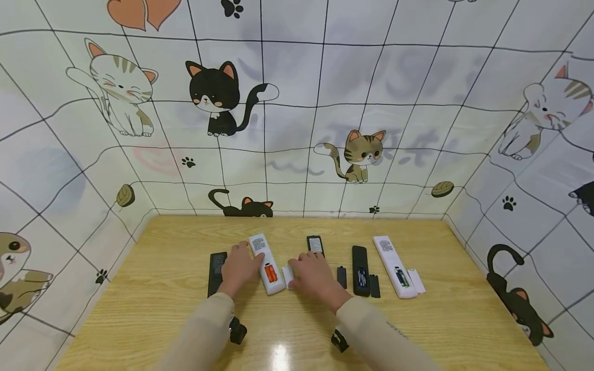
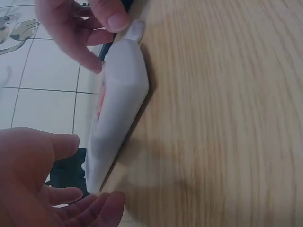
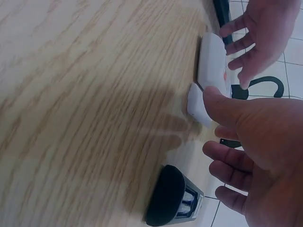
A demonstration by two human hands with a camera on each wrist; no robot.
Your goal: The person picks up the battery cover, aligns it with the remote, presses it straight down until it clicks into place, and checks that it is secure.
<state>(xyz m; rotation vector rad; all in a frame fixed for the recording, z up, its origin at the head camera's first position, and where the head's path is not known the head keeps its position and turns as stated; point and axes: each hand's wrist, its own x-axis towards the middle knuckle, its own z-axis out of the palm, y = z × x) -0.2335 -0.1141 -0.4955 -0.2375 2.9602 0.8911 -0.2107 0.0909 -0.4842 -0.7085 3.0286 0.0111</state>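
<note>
A white remote control (image 1: 267, 264) lies back up on the table, its battery bay showing something red-orange. My left hand (image 1: 240, 268) is at its left side; in the left wrist view, thumb and fingers (image 2: 111, 208) stand apart around the remote's far end. A small white battery cover (image 1: 288, 277) lies just right of this remote. Over it reaches my right hand (image 1: 315, 275); the right wrist view has the thumb (image 3: 215, 101) at the cover (image 3: 197, 105), contact unclear, with the other fingers loosely bent. Beyond the right hand, a black remote (image 1: 315, 245) is partly hidden.
Left of the left hand lies a dark remote (image 1: 216, 273). To the right are a loose black cover (image 1: 341, 277), a black remote (image 1: 360, 268) with another black cover (image 1: 374, 286), and a white remote (image 1: 392, 263) beside a white cover (image 1: 416, 281). Cat-patterned walls surround the wooden table (image 1: 162, 288).
</note>
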